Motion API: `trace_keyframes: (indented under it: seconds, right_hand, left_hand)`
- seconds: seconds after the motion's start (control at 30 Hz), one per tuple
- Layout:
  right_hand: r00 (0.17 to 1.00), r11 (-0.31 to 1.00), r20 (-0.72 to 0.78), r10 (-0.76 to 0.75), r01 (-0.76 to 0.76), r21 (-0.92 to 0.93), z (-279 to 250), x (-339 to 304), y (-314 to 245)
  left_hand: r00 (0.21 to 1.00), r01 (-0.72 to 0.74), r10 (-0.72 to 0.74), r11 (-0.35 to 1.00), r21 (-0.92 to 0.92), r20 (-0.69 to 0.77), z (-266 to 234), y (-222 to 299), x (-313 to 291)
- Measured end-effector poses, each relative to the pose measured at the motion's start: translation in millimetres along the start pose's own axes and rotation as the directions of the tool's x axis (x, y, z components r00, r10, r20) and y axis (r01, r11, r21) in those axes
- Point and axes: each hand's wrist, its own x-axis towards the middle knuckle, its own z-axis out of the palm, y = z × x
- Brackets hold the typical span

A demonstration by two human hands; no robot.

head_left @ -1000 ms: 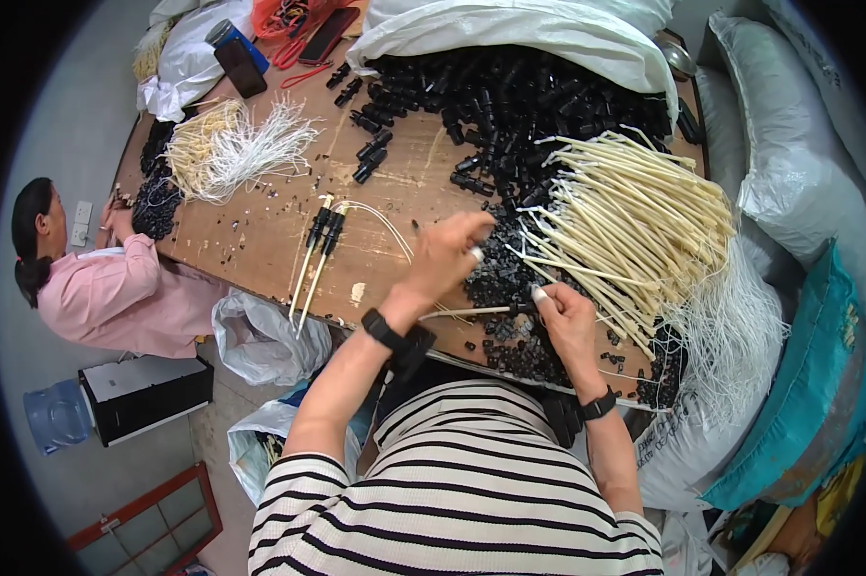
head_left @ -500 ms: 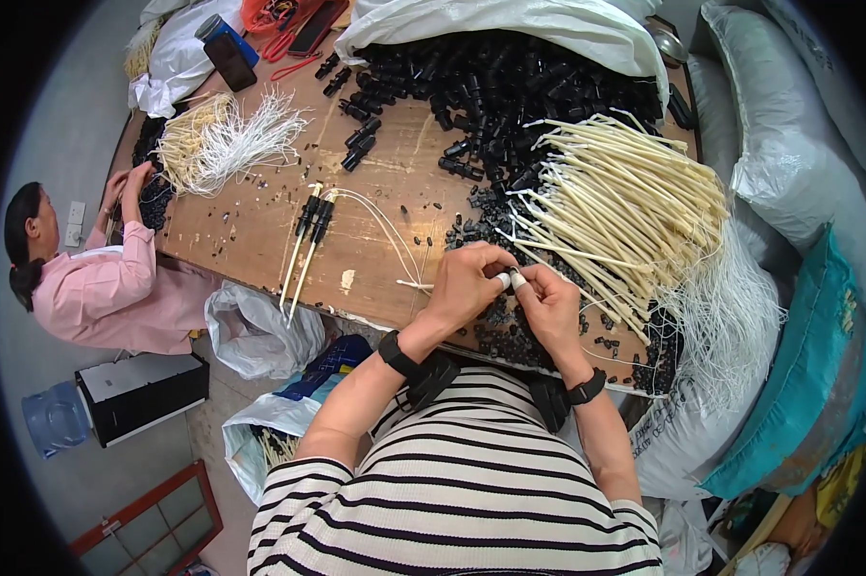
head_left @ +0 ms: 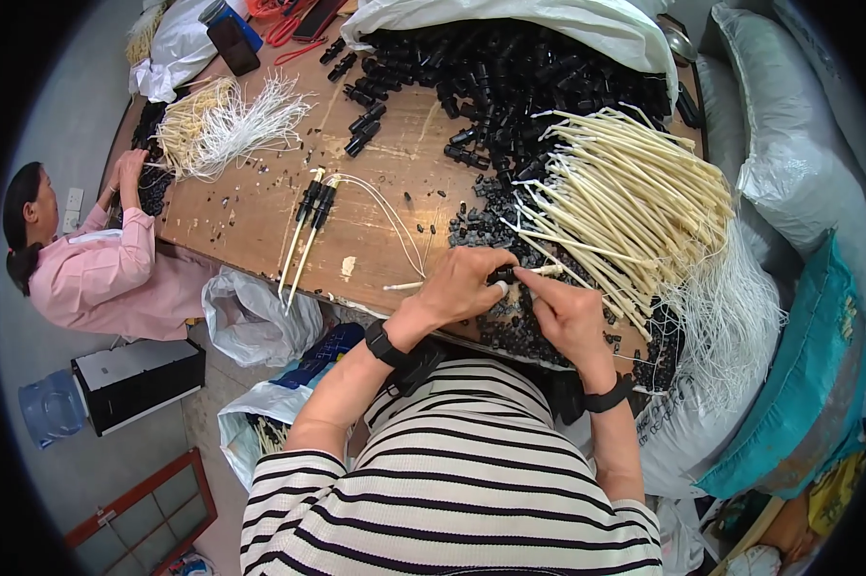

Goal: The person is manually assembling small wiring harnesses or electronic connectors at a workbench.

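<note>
Plainly, everything hinges on the narrow gap between the two hands. A black connector (head_left: 501,275) sits there, just above the near edge of the table (head_left: 251,216), with its long axis running roughly left to right. The left hand (head_left: 464,286) is the nearer one: its fingers curl round the connector and grip it. From the right, the right hand (head_left: 569,309) brings its extended forefinger up to the connector's right end – whether it pinches or merely touches, I cannot tell.

Out past the left hand's outer side pokes a pale tube (head_left: 403,286), lying nearly in line with the connector – the fingers hide whether the two join. Small black pieces (head_left: 517,332) lie scattered below both hands, while a pile of pale tubes (head_left: 635,206) spreads beyond the right hand, slanting away to the upper right.
</note>
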Motion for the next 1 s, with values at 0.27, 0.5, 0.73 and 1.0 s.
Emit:
trace_keyframes:
  seconds: [0.27,0.5,0.73,1.0]
  right_hand:
    - [0.925,0.923,0.032,0.378,-0.38,0.063,22.1,11.4,1.6]
    - [0.957,0.932,-0.212,-0.2,0.119,-0.344,19.7,19.4,-25.9]
    - [0.947,0.939,0.237,-0.215,0.267,-0.218,29.6,10.8,-16.0]
    - [0.977,0.697,-0.127,0.174,-0.213,-0.684,-31.9,-2.9,21.4]
  left_hand:
    - [0.992,-0.114,0.082,0.908,0.404,0.096,-7.1,10.7,-11.1]
    - [0.859,0.148,0.167,0.825,0.546,-0.484,-65.8,-40.7,-31.9]
    - [0.718,0.526,0.127,0.546,0.652,-0.685,-99.8,-65.4,-33.2]
    - [0.947,0.242,-0.135,0.898,0.369,-0.292,-51.2,-45.7,67.5]
